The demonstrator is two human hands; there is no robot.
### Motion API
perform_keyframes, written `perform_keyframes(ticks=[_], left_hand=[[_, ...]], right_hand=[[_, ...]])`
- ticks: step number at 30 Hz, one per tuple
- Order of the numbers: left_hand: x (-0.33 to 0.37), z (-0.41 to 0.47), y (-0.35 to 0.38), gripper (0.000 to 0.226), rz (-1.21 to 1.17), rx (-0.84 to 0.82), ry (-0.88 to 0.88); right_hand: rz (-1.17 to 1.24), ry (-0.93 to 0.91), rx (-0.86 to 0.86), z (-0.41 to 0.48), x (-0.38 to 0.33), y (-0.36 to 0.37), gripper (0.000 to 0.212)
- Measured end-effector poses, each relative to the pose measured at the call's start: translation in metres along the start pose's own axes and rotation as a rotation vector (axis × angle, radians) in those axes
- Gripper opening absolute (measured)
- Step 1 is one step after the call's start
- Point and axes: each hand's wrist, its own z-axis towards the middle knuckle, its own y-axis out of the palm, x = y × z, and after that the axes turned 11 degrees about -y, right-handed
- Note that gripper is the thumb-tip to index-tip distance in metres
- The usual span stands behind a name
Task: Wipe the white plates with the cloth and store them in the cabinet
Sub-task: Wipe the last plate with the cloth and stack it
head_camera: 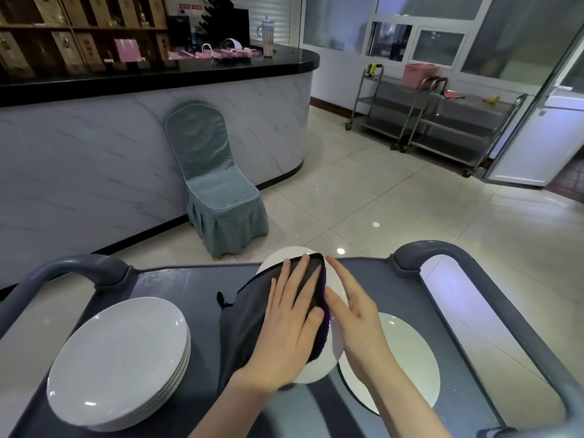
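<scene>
Left hand wiping a tilted white plate (319,369) with a dark cloth (246,311) over a grey cart (196,279)
Left hand (290,317) spread flat, pressing cloth on plate face; right hand (357,314) pinches plate's right rim, thumb on face, index finger straight. Plate is raised above cart middle, cloth hanging off its left side. Cart top holds a stack of white plates (117,361) near left and a single plate (404,358) right, partly under the held one. Raised cart handles at far left and far right corners. Beyond: open tiled floor (395,210), covered chair (218,197) against marble counter (126,147), steel trolleys (442,121) far right with pink basket (420,72). Red wall labels too small to read
</scene>
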Motion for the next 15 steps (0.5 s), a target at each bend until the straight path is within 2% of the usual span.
perform_keyframes(ticks=[3, 6, 8, 11, 15], left_hand=[[-0.006, 0.01, -0.006, 0.056, -0.082, -0.027, -0.029], [-0.011, 0.016, -0.004, 0.054, -0.135, -0.001, -0.148], [-0.013, 0.012, -0.002, 0.057, -0.102, 0.008, -0.18], [-0.009, -0.011, 0.009, 0.066, 0.077, -0.03, -0.072], [-0.011, -0.029, 0.02, 0.077, 0.193, -0.057, 0.012]], right_hand=[[0.067, 0.011, 0.01, -0.004, 0.0, 0.0, 0.046], [0.09, 0.036, -0.019, -0.01, 0.003, 0.0, 0.052], [0.104, 0.056, -0.01, -0.009, 0.004, -0.003, 0.05], [0.218, 0.119, 0.066, -0.003, -0.002, -0.006, 0.043], [0.22, 0.12, 0.133, 0.002, -0.004, -0.002, 0.04]])
